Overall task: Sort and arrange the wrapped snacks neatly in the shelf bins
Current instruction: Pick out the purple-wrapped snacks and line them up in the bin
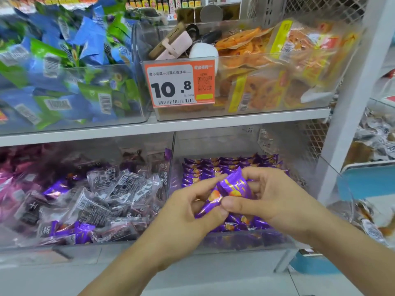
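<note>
- The landmark is the orange price tag on the upper shelf. Far to its left sits a clear bin of blue and green snack bags, all jumbled.
- Below the tag and to the left is a messy bin of clear-and-black packs with a few stray purple ones mixed in.
- Straight below the tag, the person's left hand pinches the low left end of a purple snack pack. The thumb and fingers are curled tight on it.
- The pack's long side runs slanted, from low left up to high right. It hangs just above the front of the purple bin.
- Below the tag and a bit right, the right hand holds the same pack. Its thumb presses the front near the middle, and its fingers curl behind the top end.
- Both hands are on the pack, so neither is nearer. The neat purple rows lie behind and under the hands, a little farther back in the bin.
- The next move probably needs the pack turned flat to line up with those rows, then set down. Which way the row packs face is hard to tell, as they look small and blurry.
- Right of the tag is a bin of orange snack packs.
</note>
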